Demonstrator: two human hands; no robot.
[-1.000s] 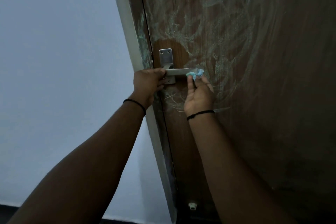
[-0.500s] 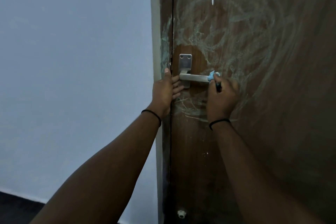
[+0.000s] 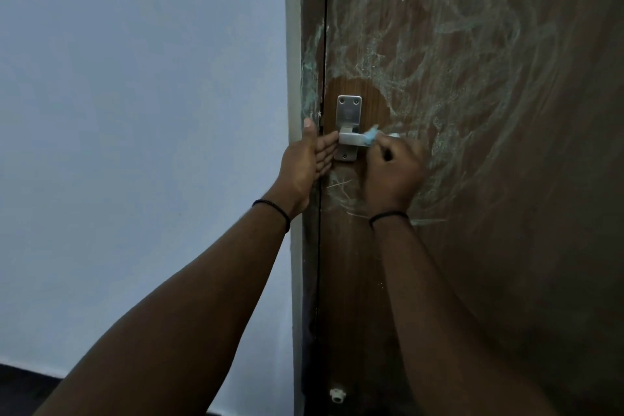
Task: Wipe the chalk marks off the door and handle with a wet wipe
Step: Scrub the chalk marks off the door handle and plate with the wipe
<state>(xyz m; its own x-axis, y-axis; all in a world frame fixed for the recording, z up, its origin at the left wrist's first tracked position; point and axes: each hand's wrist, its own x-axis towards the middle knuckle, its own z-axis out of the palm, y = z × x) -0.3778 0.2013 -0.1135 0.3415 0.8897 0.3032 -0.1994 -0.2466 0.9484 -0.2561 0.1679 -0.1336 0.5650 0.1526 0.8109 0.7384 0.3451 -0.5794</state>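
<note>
A person wipes chalk off a metal door handle (image 3: 351, 138) with a small blue wipe (image 3: 371, 136).

Left of the handle, the left hand (image 3: 309, 162) has let go of the lever and now rests flat, fingers straight, fingertips touching its near end. On the handle, the right hand (image 3: 395, 172) has slid the pinched wipe inward along the lever, so the handle is nearly covered. Right of the handle, chalk scribbles (image 3: 456, 78) still cover the door (image 3: 540, 246).

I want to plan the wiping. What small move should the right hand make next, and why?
Probably slide the wipe right along the handle, toward its free end. The right hand grips the wipe on the lever near the plate, and the left hand rests open beside it.
</note>
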